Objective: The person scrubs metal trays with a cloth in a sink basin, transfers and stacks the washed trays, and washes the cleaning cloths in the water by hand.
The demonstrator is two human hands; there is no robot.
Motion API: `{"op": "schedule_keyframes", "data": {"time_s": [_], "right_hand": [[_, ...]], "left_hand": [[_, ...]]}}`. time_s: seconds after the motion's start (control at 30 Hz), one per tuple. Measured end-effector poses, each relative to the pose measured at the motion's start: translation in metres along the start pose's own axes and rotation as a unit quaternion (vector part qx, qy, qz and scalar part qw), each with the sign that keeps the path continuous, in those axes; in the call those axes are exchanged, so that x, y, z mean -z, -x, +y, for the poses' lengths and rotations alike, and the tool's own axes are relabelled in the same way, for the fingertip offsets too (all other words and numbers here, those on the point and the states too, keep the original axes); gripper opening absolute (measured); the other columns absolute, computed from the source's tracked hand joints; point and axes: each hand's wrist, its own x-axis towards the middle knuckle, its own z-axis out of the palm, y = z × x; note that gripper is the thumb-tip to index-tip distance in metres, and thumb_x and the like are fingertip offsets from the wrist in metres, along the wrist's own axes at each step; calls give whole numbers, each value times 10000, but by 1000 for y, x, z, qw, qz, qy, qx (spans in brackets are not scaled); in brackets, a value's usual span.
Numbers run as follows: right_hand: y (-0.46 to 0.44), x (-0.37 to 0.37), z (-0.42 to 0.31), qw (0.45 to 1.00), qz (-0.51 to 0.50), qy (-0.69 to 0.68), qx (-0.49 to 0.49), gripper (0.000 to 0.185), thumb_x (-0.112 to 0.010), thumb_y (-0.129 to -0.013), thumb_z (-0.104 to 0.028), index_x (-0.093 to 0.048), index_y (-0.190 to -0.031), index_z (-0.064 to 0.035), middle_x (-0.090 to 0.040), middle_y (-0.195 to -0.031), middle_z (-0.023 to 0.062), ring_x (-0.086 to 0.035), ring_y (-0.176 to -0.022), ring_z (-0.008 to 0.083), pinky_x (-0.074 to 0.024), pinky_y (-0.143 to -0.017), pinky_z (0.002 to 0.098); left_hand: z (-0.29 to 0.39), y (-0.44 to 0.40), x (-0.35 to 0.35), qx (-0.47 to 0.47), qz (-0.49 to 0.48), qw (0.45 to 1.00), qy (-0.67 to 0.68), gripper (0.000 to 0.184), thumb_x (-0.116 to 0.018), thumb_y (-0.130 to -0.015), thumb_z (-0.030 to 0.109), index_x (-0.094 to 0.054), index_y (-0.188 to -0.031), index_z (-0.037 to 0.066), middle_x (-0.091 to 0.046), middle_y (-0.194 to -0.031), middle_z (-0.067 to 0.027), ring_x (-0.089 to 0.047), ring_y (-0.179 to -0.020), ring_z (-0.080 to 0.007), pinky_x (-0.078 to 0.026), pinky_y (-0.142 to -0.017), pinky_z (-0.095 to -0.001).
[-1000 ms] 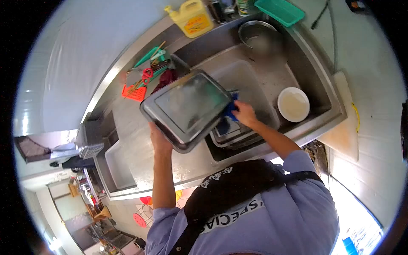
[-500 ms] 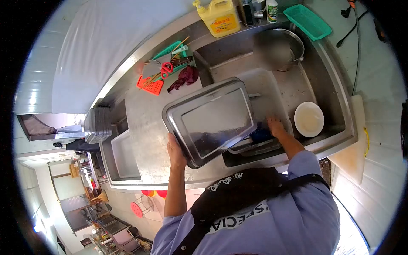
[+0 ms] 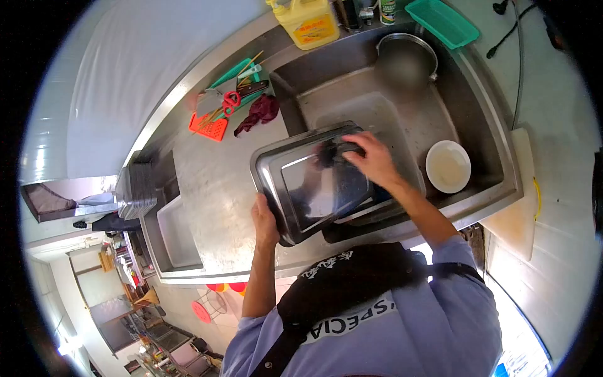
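Note:
A rectangular metal tray (image 3: 301,188) is tilted over the near edge of the sink, its flat underside facing up. My left hand (image 3: 264,220) grips its left edge, fingers partly hidden by the rim. My right hand (image 3: 375,162) is closed on a dark scrubber (image 3: 353,148), pressed to the tray's upper right part. Below the tray, in the sink (image 3: 402,113), lies a translucent tub, largely covered by the tray and my right arm.
A white bowl (image 3: 448,166) and a metal pot (image 3: 408,53) stand in the sink. Left of it are red scissors (image 3: 231,102), an orange basket (image 3: 208,127) and a maroon cloth (image 3: 260,113). Stacked trays (image 3: 135,190) sit far left. A yellow jug (image 3: 308,25) and green tray (image 3: 443,24) line the back.
My right hand has risen from the tub below onto the tray's surface with the dark scrubber. The tray, still in my left hand, has shifted slightly and changed its tilt.

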Motion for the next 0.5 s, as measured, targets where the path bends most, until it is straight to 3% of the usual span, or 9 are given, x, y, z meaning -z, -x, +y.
{"op": "schedule_keyframes", "data": {"time_s": [0.13,0.23,0.27,0.37,0.4,0.5], "right_hand": [[-14,-52,-8,991,100,26,91,265,-695,-763,-187,-653,-1013,-108,-596,-951,85,-583,-882,288,-481,-772,353],[-12,-70,35,993,108,48,6,236,-692,-768,-189,-663,-985,-100,-610,-937,91,-596,-843,289,-483,-746,356],[-12,-72,44,991,108,28,-67,223,-688,-774,-193,-666,-970,-87,-619,-925,99,-604,-813,290,-483,-723,355],[-23,-64,32,989,121,11,-81,253,-686,-761,-222,-662,-971,-82,-626,-937,122,-608,-872,314,-486,-749,373],[-25,-62,15,993,120,-20,-3,258,-685,-766,-231,-661,-973,-79,-626,-938,133,-607,-861,327,-484,-744,379],[-32,-74,7,994,107,-34,12,259,-688,-765,-234,-662,-969,-76,-627,-939,141,-608,-861,332,-483,-746,380]], "left_hand": [[-13,-4,-3,14,-15,998,-57,532,-315,-985,436,-560,-1018,-35,-629,-865,-99,-613,-725,-177,-516,-655,-314],[-16,-7,-3,8,32,998,-52,517,-317,-985,431,-555,-1000,-28,-614,-848,-89,-595,-694,-164,-508,-616,-307],[-18,-8,-6,4,44,999,-11,499,-316,-986,418,-551,-975,-22,-600,-832,-83,-579,-680,-149,-493,-587,-295],[-8,-5,-11,30,20,999,-30,492,-322,-985,415,-548,-962,-21,-589,-813,-73,-567,-674,-142,-488,-589,-294],[-12,-8,-7,17,21,998,-53,490,-330,-983,417,-550,-956,-19,-586,-805,-67,-565,-674,-138,-488,-585,-291],[-15,-13,-4,7,2,994,-105,492,-336,-982,420,-556,-967,-20,-591,-811,-67,-567,-678,-136,-490,-588,-289]]}}
